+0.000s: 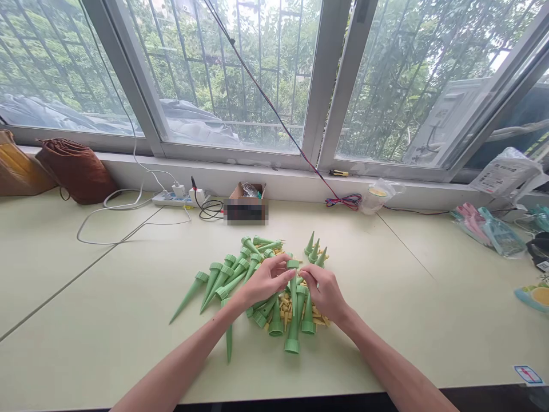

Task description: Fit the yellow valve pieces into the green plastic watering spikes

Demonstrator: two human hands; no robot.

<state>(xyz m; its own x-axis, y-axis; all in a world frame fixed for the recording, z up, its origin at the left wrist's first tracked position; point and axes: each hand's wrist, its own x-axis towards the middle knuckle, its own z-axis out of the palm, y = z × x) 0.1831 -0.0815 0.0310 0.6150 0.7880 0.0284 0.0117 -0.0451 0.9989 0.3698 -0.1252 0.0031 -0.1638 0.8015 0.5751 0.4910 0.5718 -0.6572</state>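
My left hand [266, 280] is closed around a green plastic plant-watering spike [293, 289], its ribbed cap up and its point down. Close beside it, my right hand [325, 290] has thumb and fingertips pinched together near the spike's cap; what sits between them is too small to make out. Under both hands lies a heap of similar green spikes [292, 329], mixed with small yellow plastic pieces [286, 307]. More loose spikes [222, 280] fan out to the left. Beyond my right hand, a few spikes [314, 252] stand point up.
Along the window ledge are a power strip [171, 198] with cables, a small cardboard box [257, 190], bundled wires [344, 201] and a plastic-wrapped cup [377, 196]. A brown drawstring bag [79, 171] sits at the left, plastic packets [489, 229] at the right.
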